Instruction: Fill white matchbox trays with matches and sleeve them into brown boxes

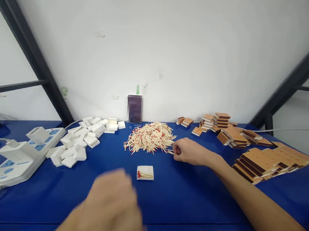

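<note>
At the right edge of a large heap of loose matches [151, 138], my right hand [185, 151] is closed in a pinch. A few pale matchsticks [170, 151] stick out from its fingertips towards the heap. In front of the heap lies a small white matchbox tray [149, 169], with several red-tipped matches lying along its near side. My left hand [112, 200] is in the foreground, nearer to me than the tray and to its left. Motion smears it and its fingers are hidden, so what it holds, if anything, does not show.
Empty white trays [75, 142] lie jumbled on the left, beside a power strip [26, 160] with plugged-in adapters. Brown matchbox sleeves [233, 134] are stacked at the right, and more flat sleeves [269, 159] lie nearer. A dark pixelated box [135, 109] stands against the wall.
</note>
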Demonstrator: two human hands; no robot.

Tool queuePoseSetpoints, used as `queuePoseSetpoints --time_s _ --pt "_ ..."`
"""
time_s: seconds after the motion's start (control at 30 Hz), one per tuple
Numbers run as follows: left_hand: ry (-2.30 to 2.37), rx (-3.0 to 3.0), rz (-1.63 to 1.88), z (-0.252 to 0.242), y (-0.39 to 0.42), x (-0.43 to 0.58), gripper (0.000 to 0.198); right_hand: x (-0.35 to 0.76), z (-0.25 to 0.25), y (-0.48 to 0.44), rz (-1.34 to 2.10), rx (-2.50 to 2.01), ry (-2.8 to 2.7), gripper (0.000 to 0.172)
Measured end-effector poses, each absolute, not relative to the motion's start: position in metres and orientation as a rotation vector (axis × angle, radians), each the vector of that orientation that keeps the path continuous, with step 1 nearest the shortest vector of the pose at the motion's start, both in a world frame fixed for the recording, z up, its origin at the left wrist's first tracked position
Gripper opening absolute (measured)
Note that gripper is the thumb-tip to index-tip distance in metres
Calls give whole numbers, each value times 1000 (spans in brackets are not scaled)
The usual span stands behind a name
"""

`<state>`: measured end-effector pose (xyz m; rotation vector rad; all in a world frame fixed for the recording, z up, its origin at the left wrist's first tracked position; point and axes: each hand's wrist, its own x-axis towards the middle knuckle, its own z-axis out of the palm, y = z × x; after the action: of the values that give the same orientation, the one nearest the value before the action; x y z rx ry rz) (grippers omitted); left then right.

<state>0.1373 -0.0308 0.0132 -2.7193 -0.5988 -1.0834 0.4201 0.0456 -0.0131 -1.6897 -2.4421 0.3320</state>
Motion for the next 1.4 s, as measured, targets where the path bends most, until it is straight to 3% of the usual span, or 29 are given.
queuePoseSetpoints --time_s 0.17,0.3,0.43,0.57,0.8,1.03,1.4 --pt "-973 -2560 -1317 62 41 147 39 411 -9 40 405 -1544 -2499 7" --pt "-1066 -2513 -1663 95 102 158 34 396 -11 33 491 -1328 -2508 7" --pt "-847 -2812 -1256 87 111 174 31 382 -20 28 399 -1289 -2478 5" --pt "-672 -3013 -777 41 82 170 29 373 -28 28 414 -1297 -2504 8" --pt "-808 -3066 -846 -15 53 124 22 364 -36 28 408 -1234 -2444 10" --pt "-1063 -3227 -641 -25 51 118 24 370 -30 26 272 -1102 -2316 8" --pt "-872 -3155 -468 -34 29 124 35 371 -36 27 355 -981 -2202 5"
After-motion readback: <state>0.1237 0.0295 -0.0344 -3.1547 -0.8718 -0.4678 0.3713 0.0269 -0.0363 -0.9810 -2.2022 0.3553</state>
